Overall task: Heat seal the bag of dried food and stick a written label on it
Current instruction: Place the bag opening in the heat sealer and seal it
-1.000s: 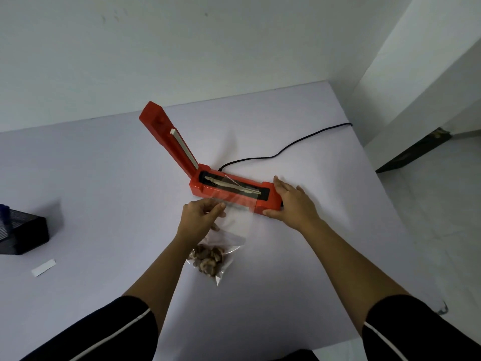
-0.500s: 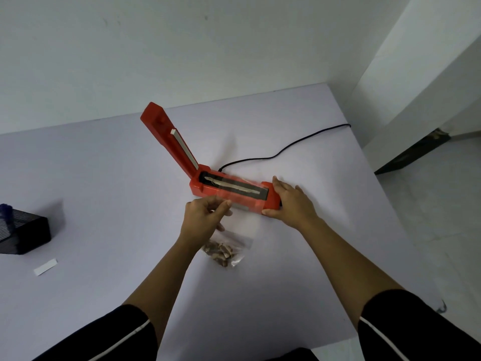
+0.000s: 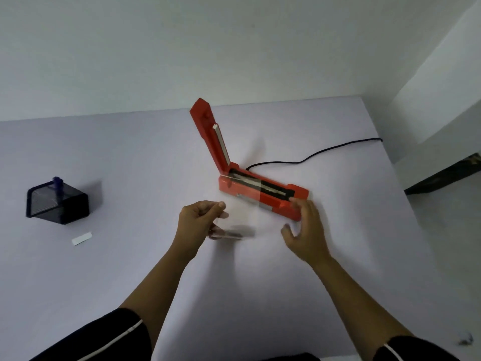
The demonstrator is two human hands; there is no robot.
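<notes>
A red heat sealer lies on the table with its lid raised. The clear bag of dried food is pinched at its left edge by my left hand; its open top reaches over the sealer's black strip, and the dried food at its bottom is blurred. My right hand hovers with spread fingers just in front of the sealer's right end, holding nothing. A small white label lies on the table to the left.
A black mesh pen holder with a blue pen stands at the left. The sealer's black cord runs off to the right table edge. White walls stand behind the table, and the floor drops away at the right.
My right hand has come off the sealer's right end and opened. My left hand has lifted the bag so it is tilted and blurred. The view has swung to the left.
</notes>
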